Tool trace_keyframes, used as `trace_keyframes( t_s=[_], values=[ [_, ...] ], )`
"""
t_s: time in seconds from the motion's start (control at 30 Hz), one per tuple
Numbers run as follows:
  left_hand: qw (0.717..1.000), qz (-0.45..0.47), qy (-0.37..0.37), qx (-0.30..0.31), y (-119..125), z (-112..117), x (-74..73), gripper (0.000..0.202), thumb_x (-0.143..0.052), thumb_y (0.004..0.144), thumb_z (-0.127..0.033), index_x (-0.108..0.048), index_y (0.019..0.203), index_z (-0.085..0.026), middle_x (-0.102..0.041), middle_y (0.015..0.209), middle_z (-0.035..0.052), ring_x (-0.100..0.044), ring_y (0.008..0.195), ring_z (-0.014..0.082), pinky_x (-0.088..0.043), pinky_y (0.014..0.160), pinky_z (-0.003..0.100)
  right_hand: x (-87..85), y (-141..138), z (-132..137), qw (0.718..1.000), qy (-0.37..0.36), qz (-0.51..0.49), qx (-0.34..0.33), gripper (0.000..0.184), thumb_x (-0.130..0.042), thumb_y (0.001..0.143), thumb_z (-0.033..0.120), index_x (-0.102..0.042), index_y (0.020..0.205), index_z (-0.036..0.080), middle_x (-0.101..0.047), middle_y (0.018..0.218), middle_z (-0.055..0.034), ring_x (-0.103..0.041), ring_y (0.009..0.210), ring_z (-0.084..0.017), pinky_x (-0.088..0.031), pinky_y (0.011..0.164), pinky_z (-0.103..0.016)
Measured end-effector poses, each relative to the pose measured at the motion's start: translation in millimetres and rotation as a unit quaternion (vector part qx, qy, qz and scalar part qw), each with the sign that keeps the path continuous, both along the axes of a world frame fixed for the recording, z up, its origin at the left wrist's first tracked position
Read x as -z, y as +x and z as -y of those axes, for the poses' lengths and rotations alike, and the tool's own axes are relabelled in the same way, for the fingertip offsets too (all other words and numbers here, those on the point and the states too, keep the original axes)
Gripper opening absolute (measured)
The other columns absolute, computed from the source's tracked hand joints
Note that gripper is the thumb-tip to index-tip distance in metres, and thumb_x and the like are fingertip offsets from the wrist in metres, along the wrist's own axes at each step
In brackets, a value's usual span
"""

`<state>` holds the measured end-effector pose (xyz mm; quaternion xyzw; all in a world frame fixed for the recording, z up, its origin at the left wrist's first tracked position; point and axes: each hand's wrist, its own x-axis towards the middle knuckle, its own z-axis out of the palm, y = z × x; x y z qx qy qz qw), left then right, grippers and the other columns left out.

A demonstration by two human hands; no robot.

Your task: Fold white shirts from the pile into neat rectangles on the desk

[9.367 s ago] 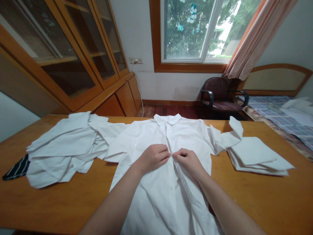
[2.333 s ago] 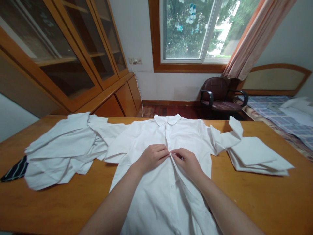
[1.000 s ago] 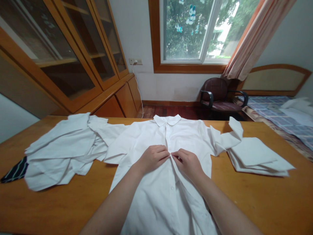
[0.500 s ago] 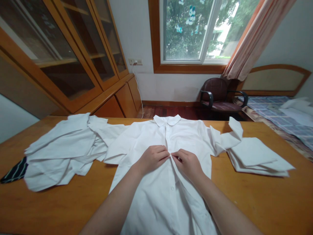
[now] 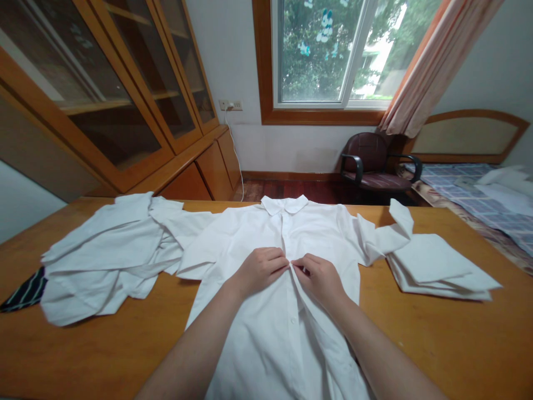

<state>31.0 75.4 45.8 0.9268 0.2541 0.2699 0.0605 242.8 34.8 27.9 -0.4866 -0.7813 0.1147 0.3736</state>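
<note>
A white button-up shirt (image 5: 250,344) lies front side up on the wooden table (image 5: 83,355), its collar toward the far edge and its sleeves spread to both sides. At mid-chest, my left hand (image 5: 264,269) pinches the left edge of the front opening. Close against it, fingertips nearly touching, my right hand (image 5: 318,278) pinches the other edge at the same height. The button between the fingertips is hidden. Above the hands the front is closed; below them the two edges part, and a small button shows on the left one.
Left on the table is a loose heap of white clothing (image 5: 104,250), with a dark striped cloth (image 5: 25,291) under its edge. A folded white garment (image 5: 437,261) sits at the right, touching the sleeve. Beyond the table are a maroon armchair (image 5: 366,155), a cabinet (image 5: 183,144) and a bed (image 5: 466,183).
</note>
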Motion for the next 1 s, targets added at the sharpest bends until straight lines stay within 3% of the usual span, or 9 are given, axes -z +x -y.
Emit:
trace_keyframes(
  t_s=[0.77,1.0],
  values=[
    [1.0,0.012,-0.002,-0.001,-0.5,0.0,-0.7,0.022,-0.048,0.102,-0.026,-0.066,0.091,-0.018,-0.066,0.085,0.0037,-0.061,0.077,0.0146,-0.05,0.073,0.028,-0.3,1.5,-1.4,0.999,-0.016,-0.02,-0.021,0.015,-0.06,0.095,0.022,-0.074,0.1,0.022,-0.069,0.079,-0.0019,-0.064,0.068,-0.014,-0.048,0.065,-0.024],
    [1.0,0.009,0.001,-0.003,-0.1,-0.2,-0.8,0.023,-0.047,0.102,-0.026,-0.066,0.09,-0.019,-0.066,0.085,0.004,-0.062,0.077,0.0148,-0.049,0.073,0.028,-2.3,1.4,-1.0,0.999,-0.016,-0.018,-0.023,0.017,-0.058,0.096,0.024,-0.075,0.095,0.023,-0.07,0.079,-0.0023,-0.065,0.068,-0.014,-0.048,0.064,-0.024]
  ],
)
